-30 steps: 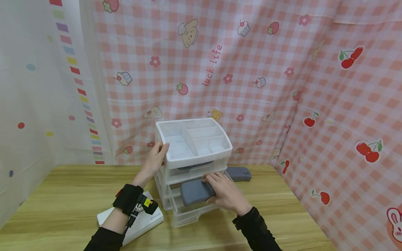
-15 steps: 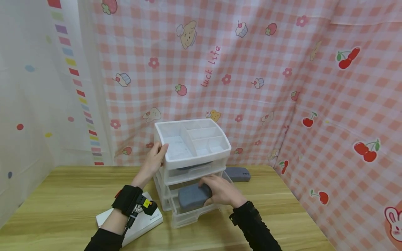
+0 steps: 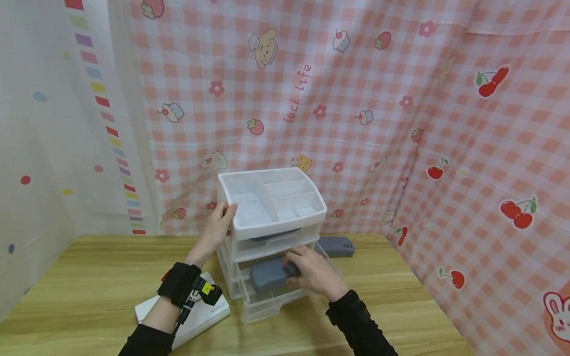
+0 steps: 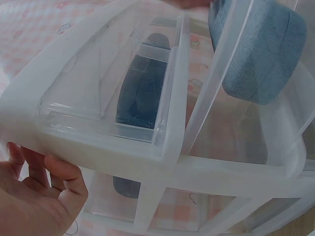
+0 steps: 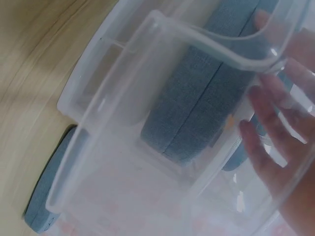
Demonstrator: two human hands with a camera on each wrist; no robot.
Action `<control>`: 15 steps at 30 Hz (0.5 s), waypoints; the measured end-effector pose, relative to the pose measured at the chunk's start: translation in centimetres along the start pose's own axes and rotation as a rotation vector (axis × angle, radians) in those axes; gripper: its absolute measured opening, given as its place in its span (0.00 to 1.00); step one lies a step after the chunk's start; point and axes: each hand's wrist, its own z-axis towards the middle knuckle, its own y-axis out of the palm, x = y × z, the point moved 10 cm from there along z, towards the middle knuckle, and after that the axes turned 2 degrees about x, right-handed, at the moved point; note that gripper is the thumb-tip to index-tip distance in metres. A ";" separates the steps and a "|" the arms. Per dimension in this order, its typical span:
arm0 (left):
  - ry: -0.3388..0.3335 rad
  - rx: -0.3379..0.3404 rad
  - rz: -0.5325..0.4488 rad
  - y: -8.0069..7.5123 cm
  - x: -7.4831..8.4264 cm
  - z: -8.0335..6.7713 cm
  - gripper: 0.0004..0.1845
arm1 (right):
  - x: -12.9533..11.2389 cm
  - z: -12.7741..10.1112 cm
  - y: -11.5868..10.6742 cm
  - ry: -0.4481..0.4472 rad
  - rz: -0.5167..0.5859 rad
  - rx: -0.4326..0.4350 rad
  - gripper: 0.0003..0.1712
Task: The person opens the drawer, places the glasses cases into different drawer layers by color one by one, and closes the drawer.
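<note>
A white plastic drawer organizer (image 3: 249,232) with an open divided top stands on the table. Its clear drawer (image 3: 262,309), below the top one, is pulled out. A blue-grey glasses case (image 3: 268,275) lies lengthwise inside that drawer's walls, and my right hand (image 3: 315,272) grips its right end from above. The right wrist view shows the case (image 5: 197,98) through the clear drawer, with the fingers (image 5: 268,118) along its side. My left hand (image 3: 215,227) holds the organizer's upper left edge; in the left wrist view, its fingertips (image 4: 61,167) curl at the white rim.
Another dark case (image 4: 142,91) shows inside the shut top drawer. A grey glasses case (image 3: 337,246) lies on the table behind the organizer's right side. A white box (image 3: 202,316) lies under the left forearm. Checked cloth (image 3: 285,99) hangs behind the table.
The right hand has lowered the glasses case into the pulled-out drawer and shifted it slightly left and back. The left hand stays on the organizer's edge.
</note>
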 end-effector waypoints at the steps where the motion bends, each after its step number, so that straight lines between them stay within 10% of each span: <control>1: 0.001 0.000 -0.002 0.0 0.0 0.0 0.20 | -0.1 -0.2 -0.1 0.002 0.010 0.008 0.14; 8: 0.007 0.001 -0.010 0.2 0.0 0.0 0.20 | -1.0 -0.9 0.3 -0.004 0.196 -0.070 0.06; 15: 0.001 0.011 -0.003 0.1 0.1 0.0 0.20 | -0.8 -1.0 0.9 0.029 0.155 -0.102 0.12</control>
